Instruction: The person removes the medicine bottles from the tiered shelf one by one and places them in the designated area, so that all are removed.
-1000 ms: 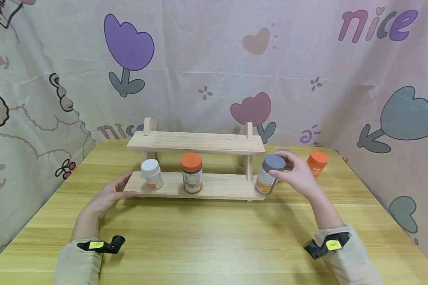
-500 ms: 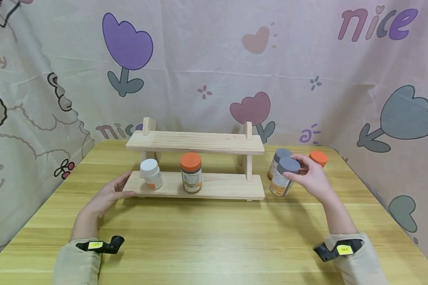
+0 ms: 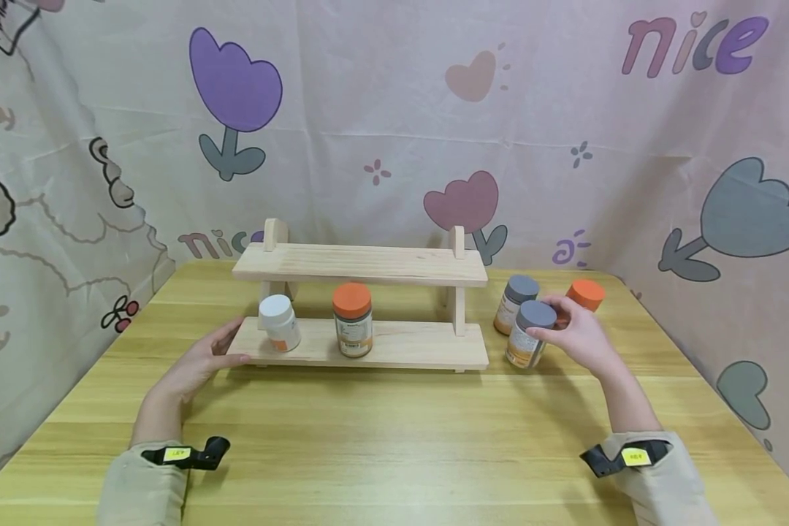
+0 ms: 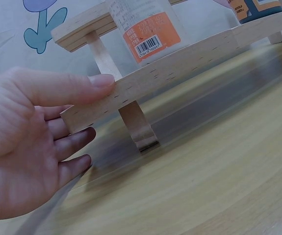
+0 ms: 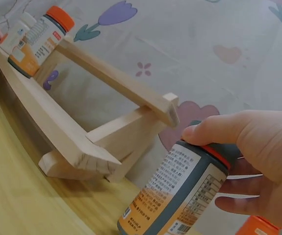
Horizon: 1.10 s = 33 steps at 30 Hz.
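My right hand point(image 3: 578, 337) holds a supplement bottle point(image 3: 523, 347) with a grey cap, thumb and fingers around the cap. The bottle is upright, low at the table, just right of the wooden two-tier shelf point(image 3: 414, 343). In the right wrist view its label point(image 5: 172, 186) is white and orange. At the shelf's left end, my left hand point(image 3: 200, 361) grips the lower board, with the thumb on its front edge point(image 4: 145, 73) and the fingers behind and below. On that board stand a white bottle point(image 3: 281, 329) and an orange-capped bottle point(image 3: 353, 325).
A second grey-capped bottle point(image 3: 508, 310) stands close behind the held one. An orange-capped bottle point(image 3: 585, 294) is farther right, partly hidden by my right hand. The upper board point(image 3: 361, 263) bears nothing. A printed cloth point(image 3: 368, 95) hangs behind the table.
My right hand has carried the grey-capped bottle from the shelf's right end rightward, then down toward the table, uncovering the other grey-capped bottle. My left hand stays at the shelf.
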Available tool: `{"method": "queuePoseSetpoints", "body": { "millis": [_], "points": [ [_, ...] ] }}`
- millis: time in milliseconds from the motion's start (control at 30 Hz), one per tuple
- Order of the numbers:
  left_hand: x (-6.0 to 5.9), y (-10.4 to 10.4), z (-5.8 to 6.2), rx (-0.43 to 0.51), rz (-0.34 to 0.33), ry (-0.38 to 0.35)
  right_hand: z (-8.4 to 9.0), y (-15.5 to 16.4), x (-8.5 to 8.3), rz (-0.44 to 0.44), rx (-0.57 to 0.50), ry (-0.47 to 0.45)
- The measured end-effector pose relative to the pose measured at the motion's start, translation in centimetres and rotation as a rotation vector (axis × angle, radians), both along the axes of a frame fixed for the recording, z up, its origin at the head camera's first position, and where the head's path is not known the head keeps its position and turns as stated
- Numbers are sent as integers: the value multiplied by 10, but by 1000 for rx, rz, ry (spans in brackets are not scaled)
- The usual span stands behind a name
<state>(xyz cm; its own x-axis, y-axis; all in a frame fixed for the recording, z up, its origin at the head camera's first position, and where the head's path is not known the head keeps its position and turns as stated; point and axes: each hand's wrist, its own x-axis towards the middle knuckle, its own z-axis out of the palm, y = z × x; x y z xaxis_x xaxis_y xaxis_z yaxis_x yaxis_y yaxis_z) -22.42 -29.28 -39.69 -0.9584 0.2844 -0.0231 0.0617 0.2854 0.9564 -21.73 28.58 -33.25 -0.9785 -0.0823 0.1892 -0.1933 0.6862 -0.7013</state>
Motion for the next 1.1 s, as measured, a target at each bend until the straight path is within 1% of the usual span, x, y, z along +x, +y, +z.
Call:
{"method": "queuePoseSetpoints", "body": {
  "millis": [100,267,600,833,1000,1100],
  "points": [
    [0,0,1,-7,1,2,-4,2,-3,10,18,-6],
    [0,0,1,-11,4,-1,-7,4,-4,39,13,-9],
    [0,0,0,-16,-9,7,-8,10,-4,80,4,-14],
    [1,0,1,-36,-14,27,-8,14,-2,114,-25,-42],
    [0,0,1,-42,-11,34,-6,14,-2,104,-35,-68],
    [1,0,2,-46,-10,29,-4,15,-2,88,-61,-87]
  ]
}}
